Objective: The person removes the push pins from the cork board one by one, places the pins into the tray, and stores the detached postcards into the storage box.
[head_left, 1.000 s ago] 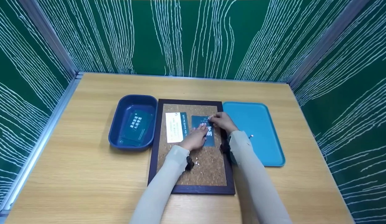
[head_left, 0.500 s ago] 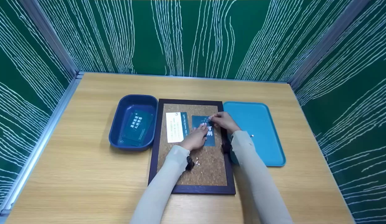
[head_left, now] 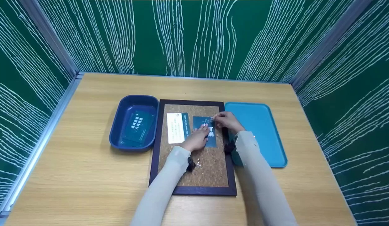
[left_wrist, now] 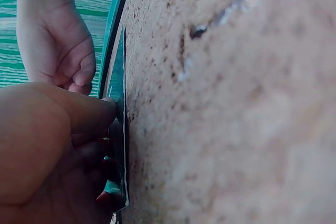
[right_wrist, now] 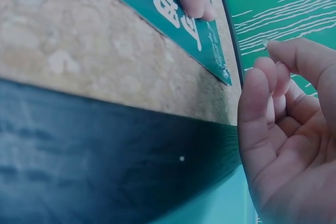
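A dark green card with white characters lies on the right half of the corkboard. My left hand rests on it with extended fingers, holding it against the cork. In the left wrist view the thumb and fingertips of that left hand meet the card's face. At the card's far right corner, my right hand pinches a small clear push pin between thumb and forefinger. The right wrist view has this right hand slightly off the card's corner.
A white-and-green card lies on the board's left half. Small clear pieces sit on the cork nearer me. Left of the board stands a blue bin with green cards inside; a turquoise tray lies to the right.
My right hand has shifted slightly right and back from the card's corner, uncovering more of its small print. The left hand stays on the card.
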Demonstrator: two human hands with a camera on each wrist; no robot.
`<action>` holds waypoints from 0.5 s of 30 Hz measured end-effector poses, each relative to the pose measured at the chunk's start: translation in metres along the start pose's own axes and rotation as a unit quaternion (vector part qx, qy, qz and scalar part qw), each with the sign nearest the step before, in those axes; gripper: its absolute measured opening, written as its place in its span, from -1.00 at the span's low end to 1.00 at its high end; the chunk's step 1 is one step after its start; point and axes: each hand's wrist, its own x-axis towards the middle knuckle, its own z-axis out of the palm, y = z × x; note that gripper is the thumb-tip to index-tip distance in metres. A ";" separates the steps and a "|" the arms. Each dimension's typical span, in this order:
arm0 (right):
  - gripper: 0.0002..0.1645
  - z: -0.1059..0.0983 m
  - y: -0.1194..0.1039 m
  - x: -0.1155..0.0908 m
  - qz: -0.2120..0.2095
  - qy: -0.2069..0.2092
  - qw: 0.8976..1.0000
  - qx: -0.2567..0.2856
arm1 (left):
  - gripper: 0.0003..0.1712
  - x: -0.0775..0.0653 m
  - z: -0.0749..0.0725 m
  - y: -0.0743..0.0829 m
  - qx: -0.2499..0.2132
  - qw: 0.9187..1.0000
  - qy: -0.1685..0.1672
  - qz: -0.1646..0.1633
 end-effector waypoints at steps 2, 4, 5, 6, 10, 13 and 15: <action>-0.66 -0.001 -0.001 -0.001 -0.004 0.002 1.000 -0.006 | -0.41 0.000 0.000 0.000 -0.001 1.000 0.001 0.000; -0.66 -0.002 -0.002 -0.002 -0.008 0.004 1.000 -0.011 | -0.41 0.000 0.000 0.000 -0.002 1.000 0.001 0.000; -0.66 -0.003 -0.002 -0.003 -0.008 0.005 1.000 -0.011 | -0.41 0.000 0.000 0.000 -0.003 1.000 0.001 0.000; -0.67 -0.004 -0.002 -0.003 -0.008 0.005 1.000 -0.012 | -0.41 0.000 0.000 0.000 -0.001 1.000 0.001 0.001; -0.67 -0.008 0.000 -0.004 -0.013 0.003 1.000 -0.012 | -0.41 0.000 -0.001 0.000 0.005 1.000 -0.001 0.002; -0.67 -0.012 0.001 -0.006 -0.015 0.001 1.000 -0.009 | -0.41 0.001 -0.001 0.001 0.007 1.000 -0.003 0.001; -0.67 -0.015 0.002 -0.008 -0.013 0.000 1.000 -0.008 | -0.41 0.001 0.000 0.001 0.007 1.000 -0.003 0.001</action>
